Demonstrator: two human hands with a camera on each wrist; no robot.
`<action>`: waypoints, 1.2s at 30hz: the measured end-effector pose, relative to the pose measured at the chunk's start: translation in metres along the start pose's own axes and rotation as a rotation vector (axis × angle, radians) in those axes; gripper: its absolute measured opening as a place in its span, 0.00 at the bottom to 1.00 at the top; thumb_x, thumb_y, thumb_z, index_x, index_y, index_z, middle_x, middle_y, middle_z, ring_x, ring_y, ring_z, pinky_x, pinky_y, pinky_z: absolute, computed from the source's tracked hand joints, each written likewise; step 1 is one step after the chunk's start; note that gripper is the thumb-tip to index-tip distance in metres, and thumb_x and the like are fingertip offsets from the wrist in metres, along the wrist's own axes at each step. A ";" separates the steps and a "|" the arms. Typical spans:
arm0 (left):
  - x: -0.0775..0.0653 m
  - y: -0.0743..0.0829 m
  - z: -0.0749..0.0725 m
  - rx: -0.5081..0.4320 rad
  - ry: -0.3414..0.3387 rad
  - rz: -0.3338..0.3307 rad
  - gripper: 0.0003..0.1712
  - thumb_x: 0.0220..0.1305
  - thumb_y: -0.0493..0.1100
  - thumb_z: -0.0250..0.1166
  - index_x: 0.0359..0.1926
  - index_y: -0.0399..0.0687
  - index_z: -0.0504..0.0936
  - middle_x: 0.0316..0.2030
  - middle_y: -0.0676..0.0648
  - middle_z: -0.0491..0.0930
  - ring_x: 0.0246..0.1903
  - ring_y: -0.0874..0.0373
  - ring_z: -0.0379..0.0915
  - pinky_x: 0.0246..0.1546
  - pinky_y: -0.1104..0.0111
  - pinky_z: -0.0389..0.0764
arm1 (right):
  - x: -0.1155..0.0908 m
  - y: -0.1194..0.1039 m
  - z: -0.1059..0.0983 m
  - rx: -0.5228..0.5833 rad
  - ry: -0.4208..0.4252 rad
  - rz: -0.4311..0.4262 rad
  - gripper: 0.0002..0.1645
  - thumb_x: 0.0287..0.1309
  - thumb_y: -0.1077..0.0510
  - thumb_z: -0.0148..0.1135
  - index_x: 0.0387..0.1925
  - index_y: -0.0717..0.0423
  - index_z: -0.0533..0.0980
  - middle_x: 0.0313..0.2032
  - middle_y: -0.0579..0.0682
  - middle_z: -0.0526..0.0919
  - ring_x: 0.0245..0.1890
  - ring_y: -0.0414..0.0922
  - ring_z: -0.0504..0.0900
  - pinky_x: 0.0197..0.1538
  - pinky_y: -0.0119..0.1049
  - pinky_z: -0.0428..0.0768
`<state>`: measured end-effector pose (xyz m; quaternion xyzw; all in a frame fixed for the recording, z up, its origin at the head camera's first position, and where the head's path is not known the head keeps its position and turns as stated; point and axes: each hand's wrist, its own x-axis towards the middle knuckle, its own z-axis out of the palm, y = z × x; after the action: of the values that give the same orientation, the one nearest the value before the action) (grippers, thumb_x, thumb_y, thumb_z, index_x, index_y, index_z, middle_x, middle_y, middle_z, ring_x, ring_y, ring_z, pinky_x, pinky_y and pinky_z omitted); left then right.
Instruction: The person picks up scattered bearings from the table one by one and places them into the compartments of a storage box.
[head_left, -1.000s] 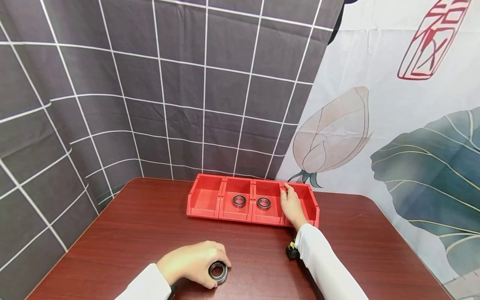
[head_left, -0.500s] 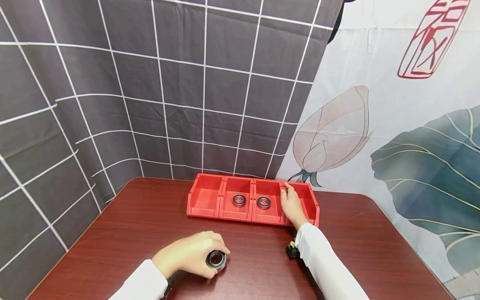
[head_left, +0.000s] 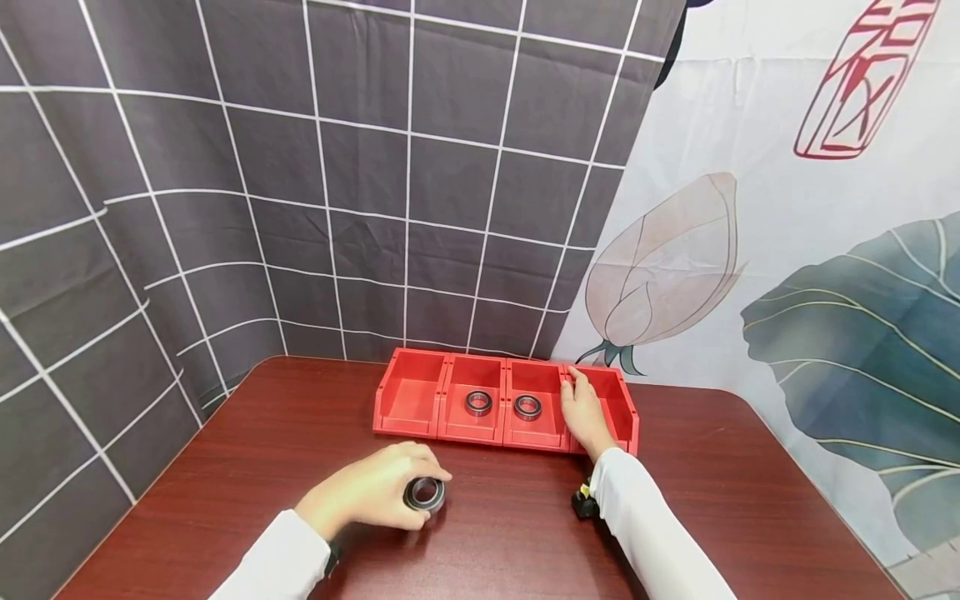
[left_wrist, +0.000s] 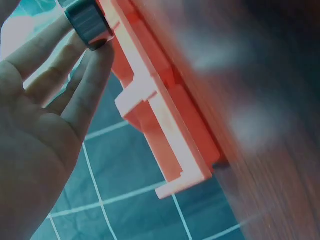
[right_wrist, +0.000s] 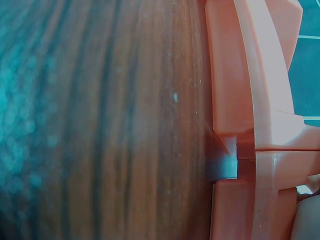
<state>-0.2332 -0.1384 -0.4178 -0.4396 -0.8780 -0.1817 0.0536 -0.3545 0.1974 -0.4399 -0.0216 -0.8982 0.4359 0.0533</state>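
Observation:
My left hand pinches a ball bearing between thumb and fingers, just above the table, with the bearing's ring face tilted up. In the left wrist view the bearing sits at the fingertips, partly cut off by the frame's top. My right hand rests on the divider between the two rightmost compartments of a red row of bins, its fingers extended along it. One bearing lies in the second compartment from the left, another bearing in the third. Only a sliver of the right hand shows in the right wrist view.
The bins stand at the back of a dark red wooden table, near a grey gridded cloth. A small black and yellow object is visible by the right sleeve.
My left hand has carried the bearing forward and slightly left across the table, nearer the bins. The right hand and the two bearings in the bins have stayed in place.

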 end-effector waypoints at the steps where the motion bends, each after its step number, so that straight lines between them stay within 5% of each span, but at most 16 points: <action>1: 0.000 -0.002 -0.001 0.006 0.019 -0.010 0.26 0.47 0.48 0.71 0.51 0.53 0.84 0.41 0.59 0.78 0.43 0.66 0.71 0.48 0.71 0.76 | 0.000 0.000 0.000 -0.002 0.001 0.000 0.33 0.73 0.48 0.38 0.74 0.52 0.48 0.68 0.62 0.59 0.67 0.60 0.62 0.67 0.59 0.62; 10: 0.000 -0.019 -0.007 0.084 0.181 -0.051 0.25 0.45 0.48 0.72 0.49 0.55 0.84 0.40 0.60 0.79 0.43 0.67 0.72 0.48 0.68 0.78 | -0.001 0.001 -0.001 -0.002 -0.009 0.001 0.33 0.74 0.49 0.38 0.74 0.53 0.47 0.69 0.62 0.58 0.67 0.60 0.61 0.66 0.60 0.61; 21: 0.007 -0.024 -0.009 0.124 0.364 -0.261 0.28 0.41 0.49 0.74 0.48 0.50 0.84 0.39 0.56 0.79 0.41 0.62 0.73 0.45 0.63 0.80 | -0.001 0.001 0.000 -0.008 -0.005 -0.004 0.33 0.74 0.48 0.38 0.74 0.53 0.48 0.69 0.62 0.58 0.67 0.60 0.62 0.66 0.60 0.62; 36: 0.016 -0.035 -0.009 0.111 0.415 -0.353 0.28 0.42 0.47 0.74 0.49 0.48 0.84 0.40 0.52 0.79 0.41 0.57 0.74 0.45 0.61 0.81 | -0.002 0.001 -0.002 -0.010 0.007 -0.012 0.33 0.74 0.49 0.38 0.74 0.54 0.49 0.68 0.63 0.59 0.67 0.61 0.61 0.67 0.60 0.60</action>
<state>-0.2710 -0.1489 -0.4154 -0.2297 -0.9199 -0.2260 0.2235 -0.3524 0.1990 -0.4398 -0.0181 -0.9002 0.4311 0.0589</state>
